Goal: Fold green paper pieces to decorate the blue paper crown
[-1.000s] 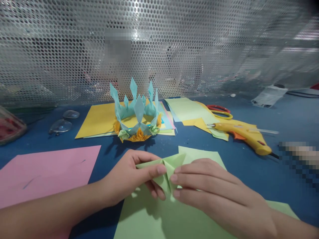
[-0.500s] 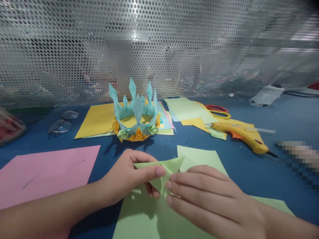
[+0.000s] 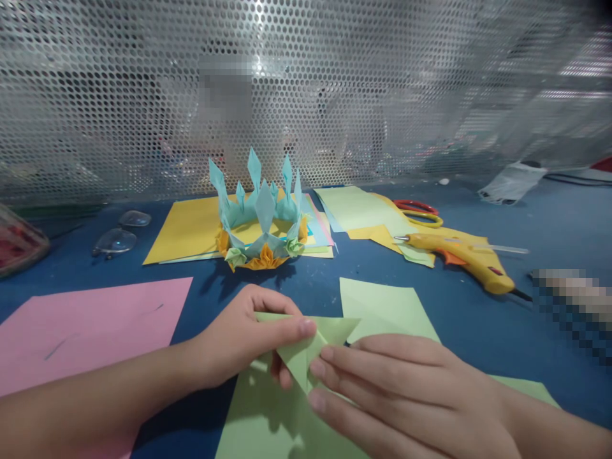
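A folded piece of light green paper (image 3: 297,362), triangular with a point toward me, is held just above the green sheets in front of me. My left hand (image 3: 261,335) pinches its upper left part, thumb on top and fingers underneath. My right hand (image 3: 406,389) is closed at its right side, with several fingertips along the middle fold; the thumb is hidden. Under both hands lies a larger green sheet (image 3: 255,424), and another green sheet (image 3: 389,309) shows behind my right hand. Beyond them stands a light blue paper crown (image 3: 264,207) with orange and green paper flowers at its base.
A pink sheet (image 3: 95,331) lies at left, with glasses (image 3: 115,241) behind it. Yellow paper (image 3: 184,226) lies under the crown. To the right are a yellow glue gun (image 3: 449,248), red- and yellow-handled scissors (image 3: 421,218) and a face mask (image 3: 512,183). A perforated metal screen (image 3: 306,95) closes off the back.
The folded paper has turned and flattened slightly, its upper edge now nearly level and its lower point clearer. My right hand has shifted slightly down toward me. My left hand keeps its pinch.
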Demonstrator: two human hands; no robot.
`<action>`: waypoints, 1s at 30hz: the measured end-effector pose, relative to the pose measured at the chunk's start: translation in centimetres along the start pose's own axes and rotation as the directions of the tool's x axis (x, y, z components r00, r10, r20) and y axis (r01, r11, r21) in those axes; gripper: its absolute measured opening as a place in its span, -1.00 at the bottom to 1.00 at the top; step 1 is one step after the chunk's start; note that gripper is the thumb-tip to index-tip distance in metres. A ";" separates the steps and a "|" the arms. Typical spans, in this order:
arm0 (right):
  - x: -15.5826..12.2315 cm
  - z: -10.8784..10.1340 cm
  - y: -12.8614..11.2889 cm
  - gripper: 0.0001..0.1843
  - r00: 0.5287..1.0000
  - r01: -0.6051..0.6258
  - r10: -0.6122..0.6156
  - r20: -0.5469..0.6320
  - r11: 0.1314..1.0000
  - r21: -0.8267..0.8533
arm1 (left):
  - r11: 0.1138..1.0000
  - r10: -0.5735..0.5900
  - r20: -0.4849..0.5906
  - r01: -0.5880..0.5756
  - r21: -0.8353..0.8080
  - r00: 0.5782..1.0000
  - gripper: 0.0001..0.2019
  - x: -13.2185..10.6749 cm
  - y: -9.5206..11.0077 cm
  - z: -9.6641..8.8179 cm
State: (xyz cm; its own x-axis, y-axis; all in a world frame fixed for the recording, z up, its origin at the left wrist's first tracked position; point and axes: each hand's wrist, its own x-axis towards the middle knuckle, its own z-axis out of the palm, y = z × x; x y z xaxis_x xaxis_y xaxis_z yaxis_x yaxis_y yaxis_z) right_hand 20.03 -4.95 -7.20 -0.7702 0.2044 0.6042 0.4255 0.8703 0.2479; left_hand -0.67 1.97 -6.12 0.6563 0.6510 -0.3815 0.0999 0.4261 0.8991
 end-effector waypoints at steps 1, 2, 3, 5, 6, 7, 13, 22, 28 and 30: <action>0.1 -0.1 0.1 -0.58 1.000 0.028 -0.028 0.000 0.999 -0.030 | 1.000 -0.005 0.010 0.006 -0.004 1.000 -0.72 0.0 0.0 0.0; 0.2 -0.3 0.2 -0.58 0.998 0.066 -0.066 0.009 0.996 -0.052 | 1.000 -0.010 0.019 0.010 -0.010 1.000 -0.69 0.0 0.0 -0.1; 0.4 -0.4 0.3 -0.58 0.995 0.098 -0.097 0.020 0.993 -0.061 | 1.000 -0.013 0.027 0.014 -0.015 1.000 -0.66 0.0 0.0 -0.1; 0.7 -0.8 0.5 -0.62 0.991 0.129 -0.128 0.034 0.991 -0.028 | 1.000 -0.017 0.037 0.018 -0.024 0.999 -0.64 0.0 -0.1 -0.1; 0.8 -0.9 0.6 -0.64 0.991 0.129 -0.128 0.036 0.992 -0.005 | 1.000 -0.017 0.041 0.018 -0.024 0.999 -0.64 -0.1 -0.1 -0.2; 0.8 -1.0 0.6 -0.64 0.992 0.123 -0.124 0.030 0.992 0.009 | 1.000 -0.017 0.046 0.018 -0.023 0.999 -0.66 -0.1 -0.1 -0.2; 0.1 -0.1 -0.3 -0.60 0.994 0.108 -0.108 0.008 0.992 -0.064 | 1.000 -0.015 0.065 0.015 0.001 0.998 -0.77 -0.1 0.1 -0.1; 0.3 -0.1 0.1 -0.47 0.996 0.094 -0.095 -0.003 0.994 -0.055 | 0.998 -0.014 0.017 0.013 0.065 1.000 -0.80 -0.8 -0.1 0.2; 0.0 0.0 -1.1 -0.60 0.985 -0.164 0.168 -0.035 0.983 0.085 | 0.992 -0.014 0.022 0.011 0.125 1.000 -0.79 -0.9 -0.2 0.1; -0.2 0.1 -2.3 -0.68 0.903 -0.407 0.427 -0.050 0.887 0.216 | 0.992 -0.002 0.033 -0.002 0.125 0.999 -0.79 -0.8 -0.2 0.1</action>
State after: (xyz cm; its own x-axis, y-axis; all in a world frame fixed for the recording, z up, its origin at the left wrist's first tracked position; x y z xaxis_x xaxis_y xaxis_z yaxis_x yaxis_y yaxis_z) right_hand 19.14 -6.90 -7.96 -0.4903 0.5335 0.6891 0.5884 0.7860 -0.1898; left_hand -1.19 1.30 -5.97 0.6801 0.6295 -0.3757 0.1912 0.3424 0.9199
